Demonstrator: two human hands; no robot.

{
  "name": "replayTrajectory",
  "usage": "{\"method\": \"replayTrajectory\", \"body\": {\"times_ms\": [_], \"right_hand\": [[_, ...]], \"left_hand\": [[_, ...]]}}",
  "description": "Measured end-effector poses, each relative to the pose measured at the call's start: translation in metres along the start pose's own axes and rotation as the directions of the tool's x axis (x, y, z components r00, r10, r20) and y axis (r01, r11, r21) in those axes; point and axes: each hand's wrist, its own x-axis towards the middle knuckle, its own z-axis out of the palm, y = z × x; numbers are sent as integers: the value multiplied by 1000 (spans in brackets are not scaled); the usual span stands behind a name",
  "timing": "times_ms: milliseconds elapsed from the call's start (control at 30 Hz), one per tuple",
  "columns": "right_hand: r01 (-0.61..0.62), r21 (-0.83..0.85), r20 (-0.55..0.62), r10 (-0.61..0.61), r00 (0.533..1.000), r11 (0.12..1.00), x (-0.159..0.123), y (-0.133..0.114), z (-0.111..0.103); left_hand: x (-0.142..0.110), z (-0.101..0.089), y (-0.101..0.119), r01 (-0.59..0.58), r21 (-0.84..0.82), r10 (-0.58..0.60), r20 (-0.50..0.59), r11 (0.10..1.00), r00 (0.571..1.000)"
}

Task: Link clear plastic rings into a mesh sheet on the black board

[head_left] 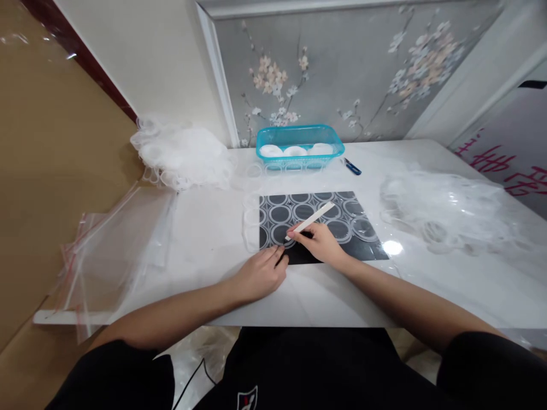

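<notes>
A black mat (359, 250) lies on the white table, with a clear plastic sheet (303, 213) of ring-shaped pieces over it. My right hand (320, 242) is closed on a slim white stick-like tool (314, 217), held slanted like a pen. Its lower end meets the sheet near the mat's front left; the kind of tool is unclear. Just left of that tip, my left hand (262, 273) rests on the mat's front edge, fingers lightly bent and lying on the surface. The sheet's left end reaches past the mat onto the table.
Behind the mat stands a blue plastic tray (299, 134) holding several white round pieces. Blue-handled snips (352, 167) lie beside it. Heaped ring sheets (183, 151) sit at the back left, more clear sheets (444, 208) at right. Clear plastic bags (123, 239) overhang the left edge.
</notes>
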Motion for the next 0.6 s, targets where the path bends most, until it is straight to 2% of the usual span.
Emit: {"method": "replayTrajectory", "body": {"times_ms": [200,333,467,533,600], "right_hand": [[75,-40,15,-75,997,996,-3,0,-1],[244,-82,89,-236,968,966,-4,2,-3],[497,-160,249,-452,856,853,-8,7,1],[593,-213,312,-521,794,776,-12,9,4],[651,-273,352,-556,753,708,-11,9,5]], "left_hand": [[0,4,-1,0,62,0,1,998,1000],[0,5,-1,7,100,-6,-3,995,1000],[1,6,-1,22,113,-22,-7,993,1000],[1,5,-1,28,109,-27,-5,994,1000],[1,5,-1,40,89,-40,1,995,999]]}}
